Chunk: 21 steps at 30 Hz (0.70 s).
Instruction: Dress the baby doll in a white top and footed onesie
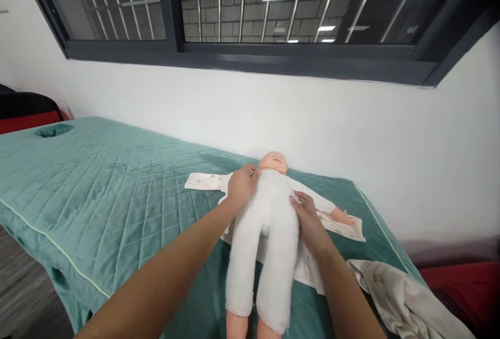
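A baby doll (271, 209) with a white cloth body lies on its back, its head toward the wall and its legs toward me. Spread out beneath it is a white baby garment (207, 181), with one sleeve reaching out on each side. My left hand (242, 185) is closed at the doll's shoulder on the left, fingertips pinched beside the neck. At the right side of the doll's torso, my right hand (307, 214) has its thumb and fingers closed on the white cloth. The doll's right-hand arm lies stretched out over the sleeve; its other arm is hidden.
A green quilted cover (128, 188) lies over the bed, with a hole (54, 130) at its far left. Crumpled light cloth (406, 297) rests at the right edge. A white wall (195, 104) and a barred window (250, 16) stand behind. Red seats flank the bed.
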{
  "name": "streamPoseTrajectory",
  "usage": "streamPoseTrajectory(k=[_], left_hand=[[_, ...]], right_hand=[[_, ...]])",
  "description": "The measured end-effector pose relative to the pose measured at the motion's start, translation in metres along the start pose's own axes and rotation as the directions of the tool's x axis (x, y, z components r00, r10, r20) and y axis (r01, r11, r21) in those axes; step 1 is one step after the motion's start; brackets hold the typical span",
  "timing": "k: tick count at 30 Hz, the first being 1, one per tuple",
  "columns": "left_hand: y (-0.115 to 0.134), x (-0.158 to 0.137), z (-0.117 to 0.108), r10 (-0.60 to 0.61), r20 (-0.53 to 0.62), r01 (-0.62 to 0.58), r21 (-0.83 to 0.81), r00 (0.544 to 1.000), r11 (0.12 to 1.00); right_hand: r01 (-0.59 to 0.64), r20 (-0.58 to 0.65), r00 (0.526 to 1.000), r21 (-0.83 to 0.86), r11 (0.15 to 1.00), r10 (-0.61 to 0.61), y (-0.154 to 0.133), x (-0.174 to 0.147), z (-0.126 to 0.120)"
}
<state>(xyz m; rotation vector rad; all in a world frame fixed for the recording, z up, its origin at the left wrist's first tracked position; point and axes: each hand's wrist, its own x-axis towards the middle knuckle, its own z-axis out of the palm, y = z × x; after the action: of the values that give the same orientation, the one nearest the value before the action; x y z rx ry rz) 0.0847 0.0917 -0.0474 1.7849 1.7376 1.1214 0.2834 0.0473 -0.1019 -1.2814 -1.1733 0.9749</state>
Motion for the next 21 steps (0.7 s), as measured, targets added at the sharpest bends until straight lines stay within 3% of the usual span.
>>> streamPoseTrajectory(k=[6,12,17,21], left_hand=[[0.026,-0.006,-0.006,0.180,0.030,-0.182,0.134,0.983,0.974],[0.044,-0.035,-0.006,0.256,0.278,-0.364,0.473,0.926,0.802],[0.046,-0.077,-0.020,0.336,0.352,-0.469,0.425,0.874,0.774],[0.025,-0.117,-0.034,0.497,0.231,-0.548,0.322,0.836,0.772]], right_hand=[[-0.056,0.092,0.994,-0.036,0.998,0.059,0.011,0.004,0.018],[-0.056,0.117,0.991,-0.046,0.997,0.061,0.010,0.003,0.019],[-0.030,0.115,0.993,-0.053,0.998,0.036,0.006,0.001,0.017],[-0.023,0.100,0.995,-0.052,0.998,0.028,0.005,0.000,0.017]])
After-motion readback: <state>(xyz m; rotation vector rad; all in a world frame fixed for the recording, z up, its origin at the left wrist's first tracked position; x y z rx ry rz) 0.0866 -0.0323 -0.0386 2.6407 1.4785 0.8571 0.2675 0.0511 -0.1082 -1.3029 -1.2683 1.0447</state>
